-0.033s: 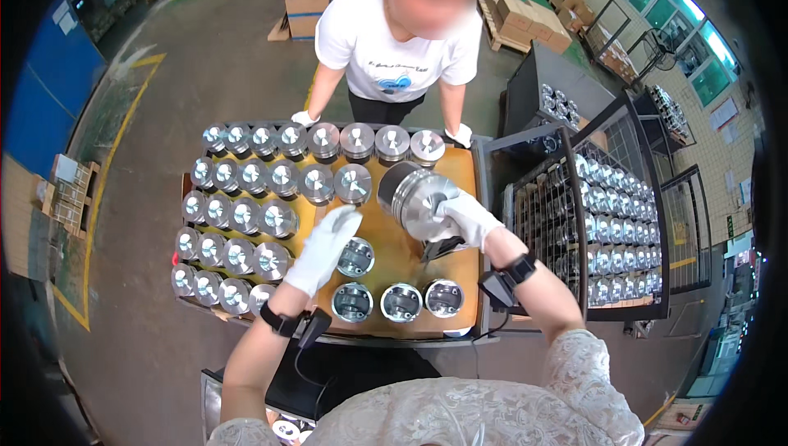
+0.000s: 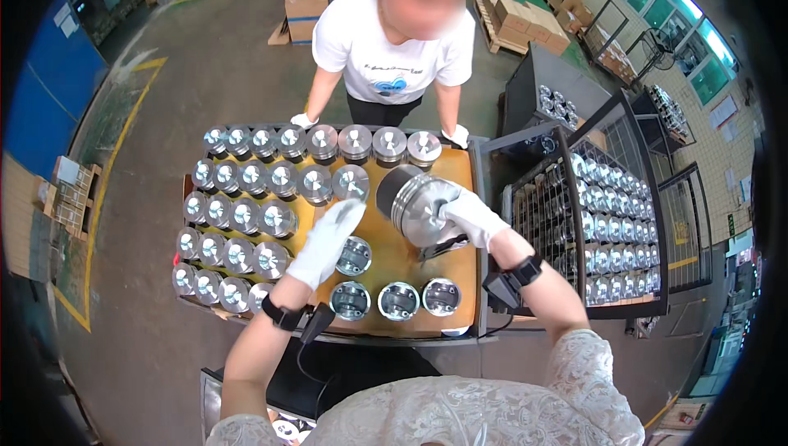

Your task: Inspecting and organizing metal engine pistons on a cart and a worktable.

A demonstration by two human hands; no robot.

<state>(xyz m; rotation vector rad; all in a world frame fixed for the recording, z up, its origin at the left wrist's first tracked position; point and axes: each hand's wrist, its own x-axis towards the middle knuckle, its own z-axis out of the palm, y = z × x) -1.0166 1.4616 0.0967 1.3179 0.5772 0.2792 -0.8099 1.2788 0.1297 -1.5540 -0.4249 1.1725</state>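
My right hand, in a white glove, grips a metal piston from its right side. The piston is raised and tilted over the right half of the tan table top, its bright crown turned toward me. My left hand, also gloved, hovers with fingers stretched out and holds nothing. Just beside it is a piston with its hollow side up. Three more hollow-side-up pistons stand along the near edge. Upright pistons fill the left and far parts in rows.
Across the table stands a person with both gloved hands on its far edge. At right is a dark wire-sided cart loaded with pistons. Cardboard boxes lie on a pallet behind. A black cable hangs from my left wrist.
My left hand has moved slightly away from me, its fingertips now against the view of a far-row piston. The held piston has shifted very little in my right hand.
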